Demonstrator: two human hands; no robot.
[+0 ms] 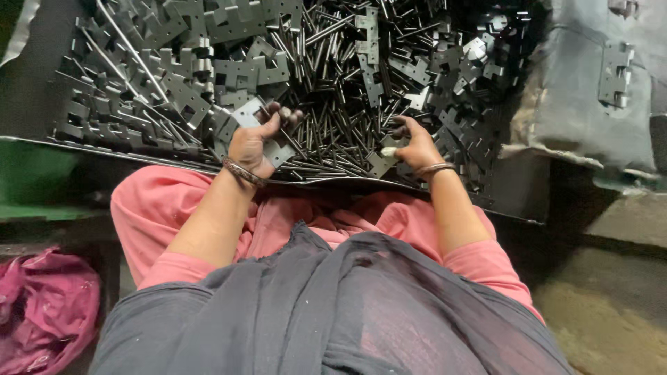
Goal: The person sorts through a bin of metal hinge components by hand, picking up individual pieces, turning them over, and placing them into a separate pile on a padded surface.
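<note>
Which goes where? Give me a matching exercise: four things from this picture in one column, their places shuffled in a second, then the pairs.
1. flat grey metal hinge plate
2. crumpled magenta plastic bag
3. thin dark steel pins
4. assembled grey metal hinge

A. lower left corner
B. heaped between the two hands
C. in the left hand
D. on grey cloth, upper right

Pairs: 1-C, 2-A, 3-B, 4-D

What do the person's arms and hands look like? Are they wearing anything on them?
Both hands are bare, with no gloves. The left hand has a dark metal bangle around the wrist, and the right hand has a thinner bangle on its wrist. The forearms are uncovered, and short pink sleeves end near the elbows. A grey cloth drapes over the lap.
</note>
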